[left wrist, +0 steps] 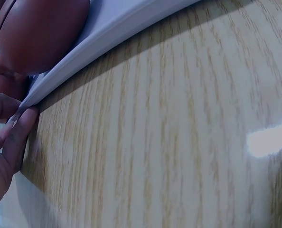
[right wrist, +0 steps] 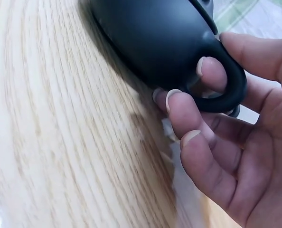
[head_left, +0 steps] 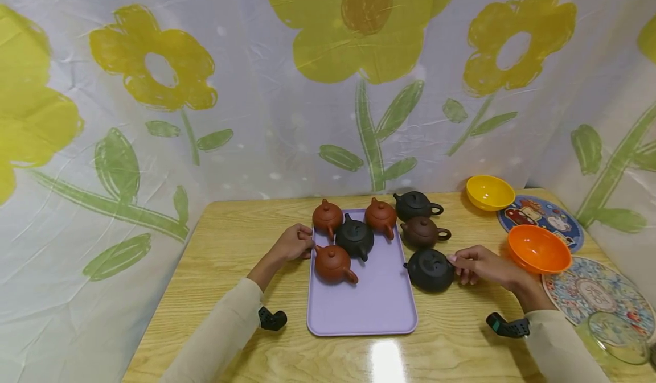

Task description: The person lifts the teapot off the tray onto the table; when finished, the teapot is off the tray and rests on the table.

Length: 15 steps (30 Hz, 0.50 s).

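Two hands work: right hand [head_left: 484, 266] hooks a finger through the black clay teapot's [head_left: 429, 270] half-hidden handle; left hand [head_left: 294, 243] pinches the lilac plastic tray's [head_left: 369, 309] edge on a glossy wooden table [head_left: 215, 280].

A white curtain [head_left: 266, 115] printed with large yellow flowers and green leaves is hanging behind and to both sides, closing in the scene. A wooden table [head_left: 230, 246] with pale, streaked grain is standing in front of it, its far edge lying against the cloth. Overhead light is glaring off the glossy tabletop near the front edge, forming a bright white patch.
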{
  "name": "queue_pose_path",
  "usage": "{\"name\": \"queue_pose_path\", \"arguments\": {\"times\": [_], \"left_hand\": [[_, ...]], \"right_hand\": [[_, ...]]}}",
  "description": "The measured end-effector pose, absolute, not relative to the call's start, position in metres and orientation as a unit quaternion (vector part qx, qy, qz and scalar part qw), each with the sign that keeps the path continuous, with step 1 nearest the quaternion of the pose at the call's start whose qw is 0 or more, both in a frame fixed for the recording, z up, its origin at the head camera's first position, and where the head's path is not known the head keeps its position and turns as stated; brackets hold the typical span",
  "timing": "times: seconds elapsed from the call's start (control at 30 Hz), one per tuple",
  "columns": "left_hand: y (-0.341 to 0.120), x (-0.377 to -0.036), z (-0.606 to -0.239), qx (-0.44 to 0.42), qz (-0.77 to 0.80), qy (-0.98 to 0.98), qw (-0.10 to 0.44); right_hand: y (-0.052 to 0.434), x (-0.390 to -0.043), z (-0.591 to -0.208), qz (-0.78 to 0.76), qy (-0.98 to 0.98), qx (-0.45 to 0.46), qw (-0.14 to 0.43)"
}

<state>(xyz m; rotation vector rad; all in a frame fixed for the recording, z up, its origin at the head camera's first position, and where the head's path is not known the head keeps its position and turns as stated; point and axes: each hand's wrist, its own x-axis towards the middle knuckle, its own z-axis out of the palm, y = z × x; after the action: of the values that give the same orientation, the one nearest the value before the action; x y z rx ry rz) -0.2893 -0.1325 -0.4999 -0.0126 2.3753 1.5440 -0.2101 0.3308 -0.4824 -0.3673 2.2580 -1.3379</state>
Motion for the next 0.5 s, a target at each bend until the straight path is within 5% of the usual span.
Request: {"name": "queue_pose_path", "arguments": {"times": [0.5], "left_hand": [[-0.1327, -0.2901, -0.5006, -0.004, 0.534, 0.832, 0.153]], "right_hand": [[0.3327, -0.2071, -0.4828, -0.479, 0.842, -0.098, 0.229]]}}
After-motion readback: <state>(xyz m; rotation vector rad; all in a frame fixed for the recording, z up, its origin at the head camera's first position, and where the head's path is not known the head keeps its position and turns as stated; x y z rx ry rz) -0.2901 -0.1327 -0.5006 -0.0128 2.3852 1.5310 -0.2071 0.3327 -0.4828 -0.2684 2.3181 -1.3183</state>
